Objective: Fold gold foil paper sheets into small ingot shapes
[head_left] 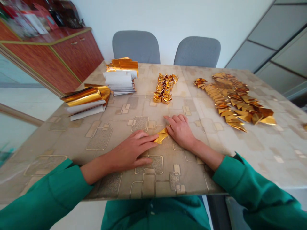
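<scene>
A small piece of folded gold foil paper [162, 136] lies slantwise on the patterned tablecloth in front of me. My left hand [133, 149] is flat and open, its fingers stretched out and the fingertips touching the paper's left end. On the paper's right end rests my right hand [179, 130], with the fingers curled in and the thumb side pressed to the foil; the underside of its grip is hidden. Beyond my hands stand short rows of folded gold foil pieces [164, 88], nested into each other.
At the left lie a stack of gold foil sheets with white backs [88, 99] and a further stack [122, 78] behind it. Many folded gold pieces [235, 99] spread over the right side. Two grey chairs [136, 46] stand beyond the table's far edge, near a wooden cabinet [72, 52].
</scene>
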